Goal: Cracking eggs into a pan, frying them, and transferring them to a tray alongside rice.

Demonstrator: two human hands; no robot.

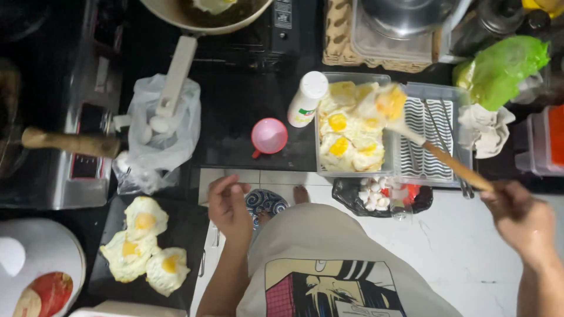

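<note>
The person wears a loose beige cotton T-shirt (329, 246) with a large comic-style print in black, white, yellow and pink panels on its front. Both forearms are bare beside the shirt, with no sleeve, watch or ring visible on the left hand (228, 206) or right hand (520, 218). Above the shirt's hem, toes show on a blue patterned slipper (265, 202).

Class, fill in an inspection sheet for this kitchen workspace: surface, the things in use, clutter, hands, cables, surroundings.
Surface: dark counter, crowded.
Things in use: wooden spatula carrying a fried egg above a clear container of fried eggs; three more eggs on a black tray.
Clutter: pink cup, white bottle, plastic bag, eggshell bag.
Hands: right hand grips the spatula; left hand empty, open.
Cables: nothing seen.
Surroundings: pan on stove, white floor.
</note>
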